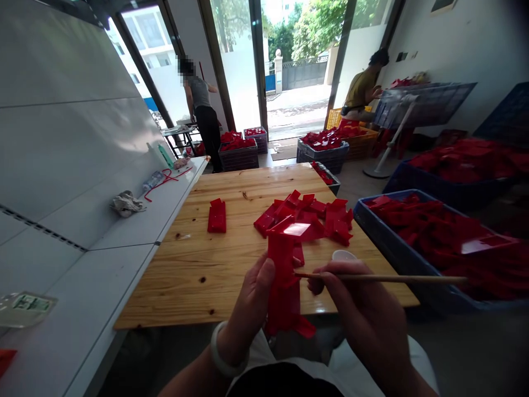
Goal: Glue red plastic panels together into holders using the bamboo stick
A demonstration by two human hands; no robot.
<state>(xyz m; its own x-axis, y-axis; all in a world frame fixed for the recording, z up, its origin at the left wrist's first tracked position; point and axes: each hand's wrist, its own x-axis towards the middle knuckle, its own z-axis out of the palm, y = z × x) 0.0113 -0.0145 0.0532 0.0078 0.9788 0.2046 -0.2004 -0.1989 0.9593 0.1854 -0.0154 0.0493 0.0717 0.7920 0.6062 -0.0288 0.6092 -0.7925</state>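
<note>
- Wooden bench (185,275) carries loose red plastic pieces (303,218).
- Left hand (250,309) clamps a folded red strip (283,281).
- Right hand (363,309) pinches a thin wooden stick (397,278).
- Blue crate (392,248) of red pieces sits rightward; glass doors (235,60) lie ahead.

Pine tabletop (177,275) | loose red plastic pieces (303,218) | red plastic stack (217,216) | small white cup (344,255)

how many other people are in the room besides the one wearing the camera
2. A person in a grey top stands at the far left by the glass wall; a person in a yellow top is at the far right, behind a yellow crate. Others may be out of view.
</note>
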